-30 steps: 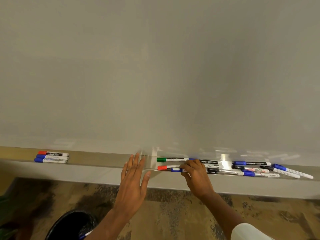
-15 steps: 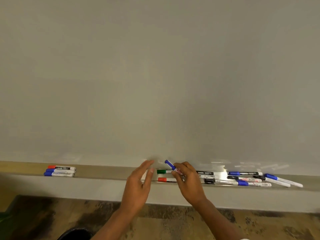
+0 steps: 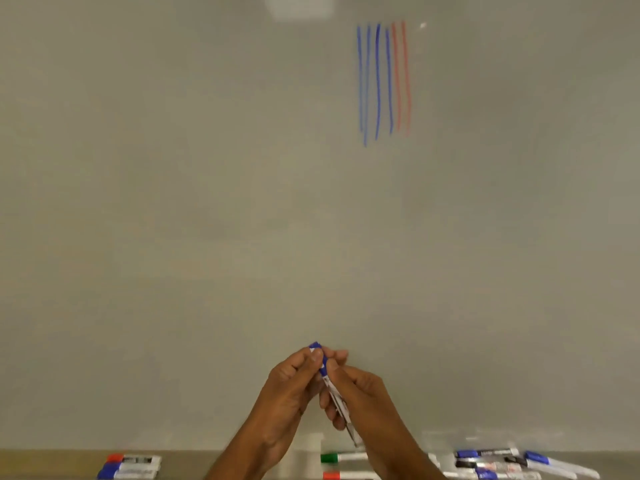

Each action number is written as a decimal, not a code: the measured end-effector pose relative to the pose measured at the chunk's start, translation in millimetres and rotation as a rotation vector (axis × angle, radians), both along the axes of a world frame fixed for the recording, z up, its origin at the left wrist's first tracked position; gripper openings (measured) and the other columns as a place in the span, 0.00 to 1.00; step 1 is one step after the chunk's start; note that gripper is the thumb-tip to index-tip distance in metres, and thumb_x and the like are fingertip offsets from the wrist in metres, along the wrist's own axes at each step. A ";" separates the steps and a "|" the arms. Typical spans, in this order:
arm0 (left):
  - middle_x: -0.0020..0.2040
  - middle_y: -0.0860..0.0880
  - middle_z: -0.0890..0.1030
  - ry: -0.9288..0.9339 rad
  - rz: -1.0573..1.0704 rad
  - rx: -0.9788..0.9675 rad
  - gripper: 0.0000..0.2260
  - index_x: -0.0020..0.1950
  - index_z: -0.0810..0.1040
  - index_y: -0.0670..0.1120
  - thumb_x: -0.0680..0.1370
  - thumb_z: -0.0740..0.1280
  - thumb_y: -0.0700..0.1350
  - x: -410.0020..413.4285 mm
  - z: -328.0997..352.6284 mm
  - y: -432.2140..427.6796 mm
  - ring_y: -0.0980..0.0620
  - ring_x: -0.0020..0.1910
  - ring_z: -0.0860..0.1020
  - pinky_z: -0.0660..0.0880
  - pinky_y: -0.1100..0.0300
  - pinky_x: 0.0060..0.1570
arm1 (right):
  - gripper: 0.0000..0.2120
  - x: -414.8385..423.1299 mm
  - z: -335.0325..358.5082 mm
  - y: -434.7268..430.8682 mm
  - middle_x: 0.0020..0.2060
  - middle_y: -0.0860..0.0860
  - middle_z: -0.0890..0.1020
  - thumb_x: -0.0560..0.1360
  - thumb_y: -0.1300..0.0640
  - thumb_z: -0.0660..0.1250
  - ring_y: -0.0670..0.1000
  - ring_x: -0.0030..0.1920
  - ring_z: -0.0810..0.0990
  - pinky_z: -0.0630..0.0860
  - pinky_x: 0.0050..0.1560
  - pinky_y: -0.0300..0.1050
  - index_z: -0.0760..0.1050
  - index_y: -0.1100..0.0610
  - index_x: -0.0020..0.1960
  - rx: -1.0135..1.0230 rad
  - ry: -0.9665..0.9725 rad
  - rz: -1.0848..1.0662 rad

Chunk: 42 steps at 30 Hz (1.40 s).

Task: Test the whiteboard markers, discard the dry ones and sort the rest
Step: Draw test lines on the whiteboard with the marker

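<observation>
In front of the whiteboard (image 3: 207,202) I hold a blue-capped marker (image 3: 334,393) upright and slightly tilted. My right hand (image 3: 363,403) grips its white barrel. My left hand (image 3: 291,389) pinches the blue cap at the top. On the tray (image 3: 214,462) below, a red-capped and two blue-capped markers (image 3: 130,466) lie sorted at the left. A green-capped marker (image 3: 341,457), a red-capped marker (image 3: 346,475) and a mixed pile of blue and black markers (image 3: 512,465) lie at the right.
Several blue and two faint red vertical test strokes (image 3: 382,81) mark the board at the upper right. The tray runs along the bottom edge of the view.
My right hand lifted the blue-capped marker off the tray and raised it. My left hand came over and closed on its cap. The view tilted up, showing the strokes.
</observation>
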<state>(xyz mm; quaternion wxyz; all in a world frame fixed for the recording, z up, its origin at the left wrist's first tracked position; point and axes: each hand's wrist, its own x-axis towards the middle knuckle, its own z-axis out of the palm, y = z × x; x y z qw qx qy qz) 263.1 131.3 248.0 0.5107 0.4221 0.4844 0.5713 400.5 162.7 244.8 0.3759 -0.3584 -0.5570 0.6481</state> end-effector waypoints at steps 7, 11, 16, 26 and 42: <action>0.61 0.36 0.83 -0.059 -0.112 0.127 0.18 0.60 0.76 0.35 0.81 0.63 0.50 -1.4 66.8 -9.3 0.40 0.48 0.82 0.81 0.48 0.52 | 0.20 -0.9 62.8 -7.7 0.29 0.58 0.74 0.73 0.44 0.69 0.50 0.22 0.67 0.59 0.22 0.35 0.83 0.62 0.41 -0.101 0.182 0.094; 0.60 0.35 0.83 -0.076 -0.099 0.167 0.17 0.58 0.76 0.35 0.82 0.63 0.49 1.5 89.4 -10.7 0.39 0.51 0.81 0.81 0.50 0.52 | 0.19 -3.5 85.0 -10.3 0.26 0.57 0.72 0.71 0.44 0.70 0.48 0.20 0.64 0.58 0.20 0.33 0.82 0.62 0.40 -0.071 0.195 0.060; 0.57 0.34 0.84 -0.120 -0.100 0.205 0.15 0.57 0.78 0.36 0.81 0.64 0.48 4.5 103.4 -9.7 0.41 0.51 0.83 0.82 0.52 0.51 | 0.21 -5.8 99.3 -13.9 0.25 0.55 0.71 0.75 0.42 0.68 0.47 0.19 0.62 0.57 0.21 0.32 0.80 0.60 0.36 -0.040 0.177 -0.025; 0.57 0.40 0.86 -0.087 0.096 0.316 0.18 0.62 0.77 0.37 0.81 0.64 0.51 2.7 133.0 4.1 0.41 0.58 0.84 0.78 0.42 0.64 | 0.14 8.2 114.1 -12.5 0.32 0.59 0.78 0.82 0.53 0.62 0.50 0.26 0.70 0.63 0.22 0.37 0.81 0.61 0.47 0.040 0.216 0.000; 0.67 0.69 0.74 0.669 0.592 0.837 0.13 0.67 0.76 0.57 0.83 0.63 0.53 -17.7 190.2 56.5 0.72 0.68 0.68 0.66 0.75 0.63 | 0.15 24.9 201.5 28.1 0.49 0.57 0.86 0.79 0.49 0.63 0.54 0.55 0.84 0.77 0.57 0.52 0.79 0.55 0.61 0.484 0.476 -0.275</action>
